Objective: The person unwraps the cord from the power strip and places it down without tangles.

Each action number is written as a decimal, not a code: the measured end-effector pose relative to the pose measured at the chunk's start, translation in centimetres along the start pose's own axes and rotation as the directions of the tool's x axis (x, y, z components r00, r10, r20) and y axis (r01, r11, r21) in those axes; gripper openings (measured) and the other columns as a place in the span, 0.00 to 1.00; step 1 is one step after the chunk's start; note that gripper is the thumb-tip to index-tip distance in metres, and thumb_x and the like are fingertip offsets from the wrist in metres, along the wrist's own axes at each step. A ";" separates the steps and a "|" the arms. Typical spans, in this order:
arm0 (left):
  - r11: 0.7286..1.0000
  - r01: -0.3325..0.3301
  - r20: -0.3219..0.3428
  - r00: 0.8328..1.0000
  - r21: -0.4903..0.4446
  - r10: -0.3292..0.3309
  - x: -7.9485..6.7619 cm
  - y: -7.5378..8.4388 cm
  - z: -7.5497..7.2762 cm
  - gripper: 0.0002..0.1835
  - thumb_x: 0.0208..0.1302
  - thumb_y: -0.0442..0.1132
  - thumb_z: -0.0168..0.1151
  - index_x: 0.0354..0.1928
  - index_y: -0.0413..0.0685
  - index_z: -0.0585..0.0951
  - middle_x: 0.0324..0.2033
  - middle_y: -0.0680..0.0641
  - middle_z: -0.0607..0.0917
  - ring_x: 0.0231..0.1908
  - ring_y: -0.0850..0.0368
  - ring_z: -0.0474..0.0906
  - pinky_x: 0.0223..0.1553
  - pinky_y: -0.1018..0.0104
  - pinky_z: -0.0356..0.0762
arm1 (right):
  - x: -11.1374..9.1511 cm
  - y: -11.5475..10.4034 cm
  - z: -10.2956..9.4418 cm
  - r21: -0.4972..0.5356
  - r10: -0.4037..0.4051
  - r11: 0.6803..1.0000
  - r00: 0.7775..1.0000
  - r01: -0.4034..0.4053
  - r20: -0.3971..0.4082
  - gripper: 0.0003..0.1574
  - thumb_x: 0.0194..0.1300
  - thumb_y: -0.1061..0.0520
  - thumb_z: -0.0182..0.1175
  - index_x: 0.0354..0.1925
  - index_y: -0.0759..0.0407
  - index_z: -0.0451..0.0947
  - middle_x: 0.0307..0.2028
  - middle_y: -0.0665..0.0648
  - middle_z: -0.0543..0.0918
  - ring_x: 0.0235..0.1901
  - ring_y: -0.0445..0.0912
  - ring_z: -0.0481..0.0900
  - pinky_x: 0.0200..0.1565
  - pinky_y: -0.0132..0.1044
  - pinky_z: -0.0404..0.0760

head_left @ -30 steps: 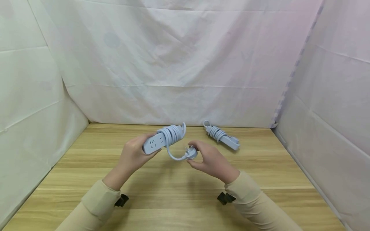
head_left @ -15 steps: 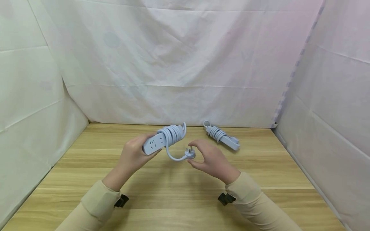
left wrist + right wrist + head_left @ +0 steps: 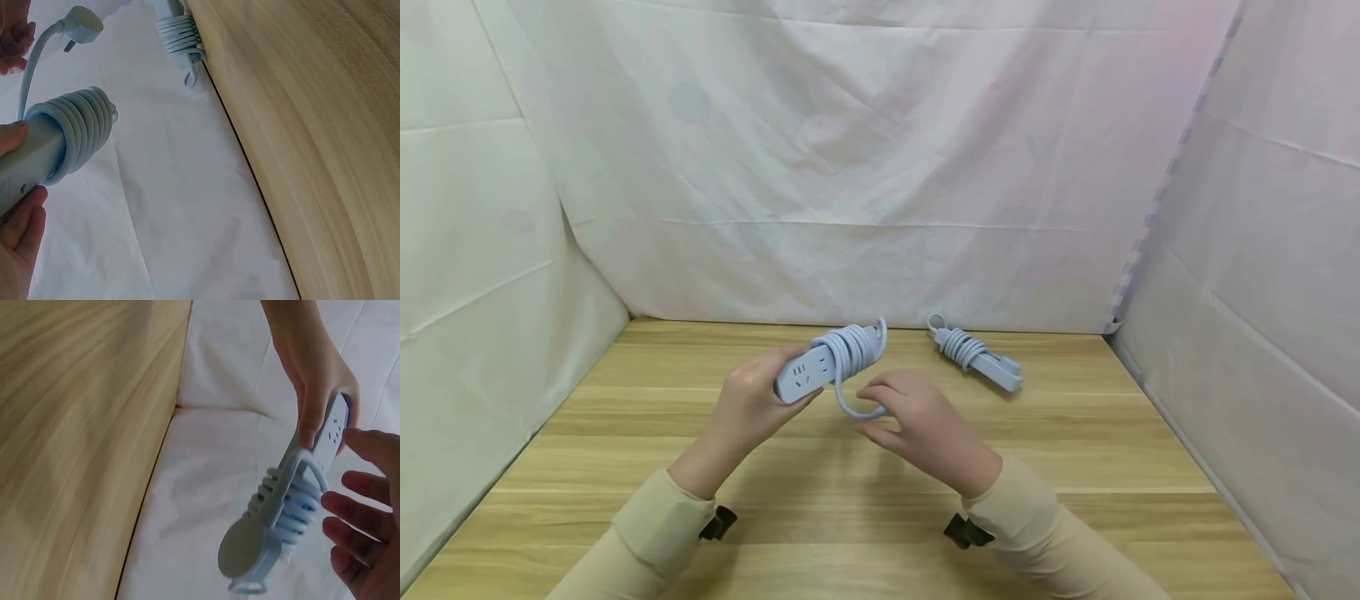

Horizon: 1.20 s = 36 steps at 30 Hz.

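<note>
My left hand point(image 3: 748, 408) grips the socket end of a pale blue-white power strip point(image 3: 805, 375) above the table. Its cord point(image 3: 852, 352) is wound in several turns round the other end of the strip. From these turns a loose length of cord curves out to a three-pin plug point(image 3: 86, 25). My right hand point(image 3: 928, 425) is beside that loose length, thumb and fingers parted. In the right wrist view, the right fingers point(image 3: 353, 512) stand apart from the cord, and the plug point(image 3: 240, 547) hangs away from them. The hand hides the plug in the head view.
A second power strip point(image 3: 996, 372), its cord wound round it, lies at the back right of the wooden table point(image 3: 850, 517). White cloth point(image 3: 880, 167) hangs behind the table and along both sides. Black mounts sit at both wrists.
My right hand has let go of the plug and moved left and slightly down along the loose cord. The left hand and its power strip have shifted only slightly.
</note>
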<state>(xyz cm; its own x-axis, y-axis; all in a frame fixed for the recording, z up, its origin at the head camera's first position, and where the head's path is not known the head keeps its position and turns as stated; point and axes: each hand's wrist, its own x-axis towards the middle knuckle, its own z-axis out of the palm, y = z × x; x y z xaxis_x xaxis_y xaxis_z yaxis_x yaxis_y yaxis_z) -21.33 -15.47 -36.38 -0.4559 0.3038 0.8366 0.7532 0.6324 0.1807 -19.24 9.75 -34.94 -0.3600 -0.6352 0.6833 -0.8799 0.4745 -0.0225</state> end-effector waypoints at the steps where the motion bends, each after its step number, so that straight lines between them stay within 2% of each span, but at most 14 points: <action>1: 1.000 -0.001 -0.002 1.000 0.001 0.001 0.0 0.0 0.0 0.29 0.38 0.35 0.81 0.47 0.37 0.82 0.37 0.41 0.87 0.32 0.49 0.83 0.30 0.55 0.80 | 0.1 -0.2 0.1 -0.003 0.012 1.000 1.000 -0.012 0.006 0.22 0.52 0.52 0.76 0.43 0.61 0.81 0.39 0.53 0.82 0.41 0.45 0.79 0.45 0.38 0.77; 10: 1.000 -0.009 -0.009 1.000 -0.003 0.009 0.2 0.7 0.0 0.29 0.39 0.35 0.81 0.47 0.37 0.82 0.37 0.41 0.86 0.33 0.48 0.84 0.31 0.55 0.81 | 0.4 -1.2 1.2 -0.006 0.157 0.988 0.985 -0.157 0.072 0.19 0.56 0.54 0.73 0.43 0.60 0.80 0.37 0.52 0.84 0.37 0.43 0.81 0.41 0.34 0.79; 18: 1.000 -0.030 -0.023 0.999 -0.006 0.029 0.3 1.0 -0.1 0.28 0.39 0.35 0.80 0.47 0.37 0.82 0.37 0.41 0.86 0.34 0.48 0.83 0.31 0.55 0.81 | 0.4 -1.5 1.3 -0.026 0.201 0.980 0.974 -0.199 0.105 0.11 0.59 0.60 0.70 0.40 0.59 0.81 0.33 0.51 0.85 0.32 0.41 0.82 0.35 0.34 0.80; 22: 1.000 -0.021 -0.019 1.000 -0.005 0.021 0.2 0.8 -0.2 0.29 0.38 0.35 0.80 0.47 0.37 0.82 0.38 0.41 0.86 0.33 0.48 0.83 0.31 0.54 0.80 | 0.2 -1.5 1.1 -0.015 0.201 0.980 0.976 -0.201 0.086 0.10 0.61 0.63 0.67 0.42 0.62 0.81 0.32 0.52 0.84 0.31 0.41 0.83 0.38 0.36 0.81; 27: 0.999 -0.023 -0.015 1.000 -0.025 0.023 -0.2 0.4 -0.1 0.29 0.38 0.35 0.81 0.47 0.38 0.82 0.37 0.42 0.86 0.33 0.48 0.83 0.31 0.54 0.80 | 0.0 -1.1 0.6 -0.013 0.161 0.987 0.987 -0.161 0.005 0.10 0.61 0.66 0.66 0.43 0.64 0.80 0.29 0.52 0.81 0.27 0.40 0.78 0.33 0.34 0.79; 29: 0.999 -0.019 -0.010 1.000 -0.032 0.018 -0.4 0.3 -0.1 0.29 0.37 0.35 0.80 0.47 0.38 0.82 0.37 0.42 0.86 0.34 0.48 0.83 0.31 0.53 0.80 | 0.0 -0.8 0.4 -0.029 0.145 0.989 0.989 -0.146 -0.021 0.10 0.61 0.66 0.66 0.43 0.63 0.80 0.28 0.51 0.79 0.25 0.39 0.74 0.28 0.32 0.76; 36: 0.999 -0.020 0.025 0.999 -0.042 0.021 -0.9 0.2 -0.2 0.29 0.37 0.37 0.80 0.47 0.39 0.82 0.37 0.44 0.86 0.33 0.50 0.82 0.31 0.54 0.79 | 0.1 -0.2 -0.7 -0.066 0.098 0.992 0.993 -0.103 -0.070 0.09 0.59 0.64 0.68 0.41 0.61 0.83 0.29 0.50 0.80 0.24 0.39 0.72 0.26 0.31 0.72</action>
<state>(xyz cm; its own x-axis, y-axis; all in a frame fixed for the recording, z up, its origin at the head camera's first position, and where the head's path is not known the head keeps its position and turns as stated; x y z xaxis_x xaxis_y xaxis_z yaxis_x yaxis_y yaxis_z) -20.70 -15.79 -36.94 -0.4517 0.3348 0.8270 0.7812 0.5961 0.1854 -18.92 10.01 -34.34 -0.4220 -0.5410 0.7275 -0.8158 0.5767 -0.0443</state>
